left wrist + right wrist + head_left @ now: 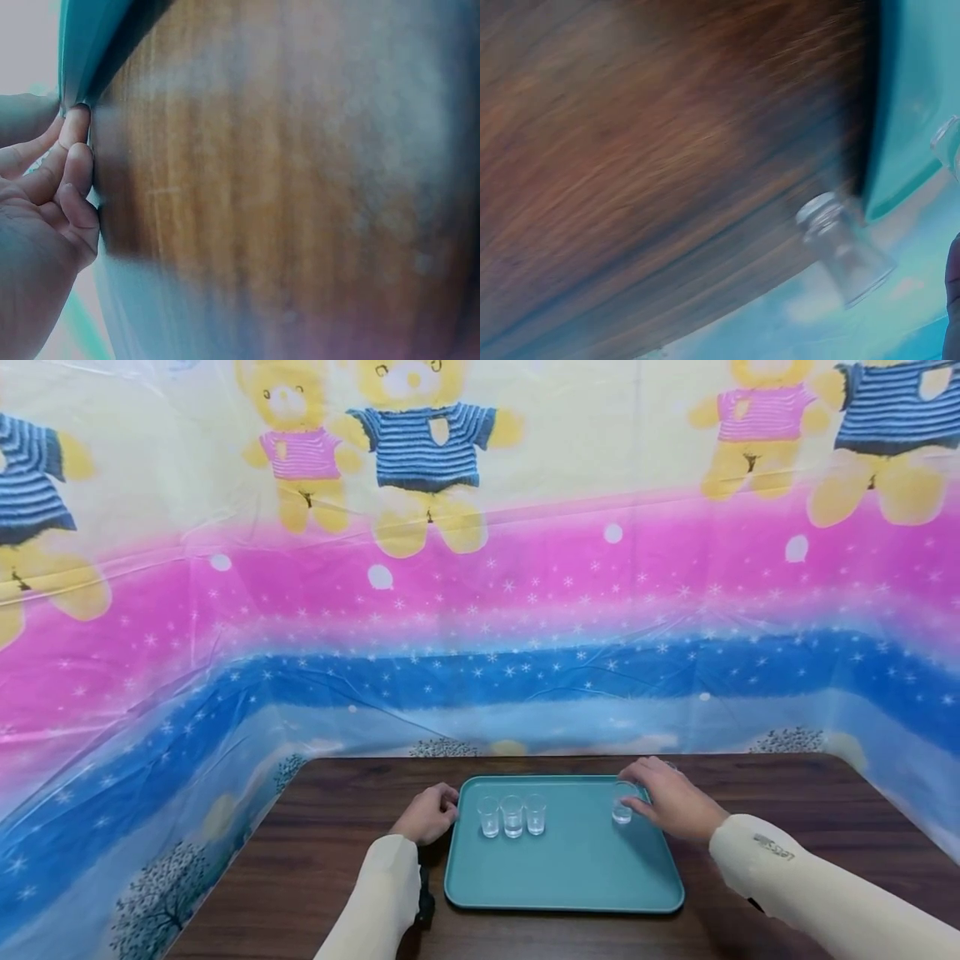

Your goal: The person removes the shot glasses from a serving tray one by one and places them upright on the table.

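Observation:
A teal tray [562, 877] lies on the table, its left rim between the thumb and curled fingers of my left hand [429, 814]. Seen from the left wrist, those fingers [75, 127] are right at the tray's edge. My right hand [671, 793] is over the tray's right side, thumb and fingers around a small clear shot glass [622, 814] with liquid at its bottom. Three similar shot glasses [512, 818] stand in a row on the tray's left half. Another glass [847, 251] stands on the table just outside the tray, mostly hidden behind my right hand in the head view.
The dark wooden table [337, 810] extends around the tray. A cloth backdrop [450, 677] with printed bears surrounds its back and sides. A dark strap-like item [425, 893] shows beside my left sleeve.

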`<state>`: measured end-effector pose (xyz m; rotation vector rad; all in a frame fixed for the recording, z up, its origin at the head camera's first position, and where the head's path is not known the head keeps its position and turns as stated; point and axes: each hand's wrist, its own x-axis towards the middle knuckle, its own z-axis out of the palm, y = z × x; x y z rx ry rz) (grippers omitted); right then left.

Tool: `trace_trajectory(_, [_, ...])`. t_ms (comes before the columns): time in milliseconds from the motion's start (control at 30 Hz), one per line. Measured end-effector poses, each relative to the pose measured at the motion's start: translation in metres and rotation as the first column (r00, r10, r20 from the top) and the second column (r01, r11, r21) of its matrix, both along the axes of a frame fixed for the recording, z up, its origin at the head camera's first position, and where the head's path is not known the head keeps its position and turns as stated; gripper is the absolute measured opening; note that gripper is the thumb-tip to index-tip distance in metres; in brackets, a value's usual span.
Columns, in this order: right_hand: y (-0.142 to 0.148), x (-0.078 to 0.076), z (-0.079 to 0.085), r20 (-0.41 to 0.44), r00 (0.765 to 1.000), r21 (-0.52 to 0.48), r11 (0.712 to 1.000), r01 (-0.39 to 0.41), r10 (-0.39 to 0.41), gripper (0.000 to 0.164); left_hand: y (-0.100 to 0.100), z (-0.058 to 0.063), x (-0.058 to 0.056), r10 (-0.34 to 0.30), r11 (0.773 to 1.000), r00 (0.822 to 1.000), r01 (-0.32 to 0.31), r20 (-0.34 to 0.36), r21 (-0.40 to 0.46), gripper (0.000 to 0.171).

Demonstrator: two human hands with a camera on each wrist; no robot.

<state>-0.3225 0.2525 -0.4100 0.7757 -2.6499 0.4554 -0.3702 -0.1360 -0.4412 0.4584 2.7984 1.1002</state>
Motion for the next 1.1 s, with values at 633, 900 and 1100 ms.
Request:
trace_trajectory(633, [0.056, 0.01, -0.013, -0.01, 0.997, -0.084, 0.993, 0.081, -0.082, 0.027, -0.001, -0.001, -0.002, 0.007, 1.0, 1.0, -0.007, -0.007, -0.001, 0.029])
trace_trajectory(900, [0.064, 0.018, -0.018, 0.024, 0.991, -0.065, 0.989, 0.134, -0.132, 0.024, 0.0, -0.001, -0.001, 0.013, 1.0, 1.0, -0.013, 0.001, 0.002, 0.028])
trace_trajectory(1100, [0.068, 0.019, -0.02, 0.045, 0.987, -0.053, 0.986, 0.158, -0.156, 0.023, 0.002, -0.002, 0.0, 0.014, 1.0, 1.0, -0.014, -0.002, 0.002, 0.027])
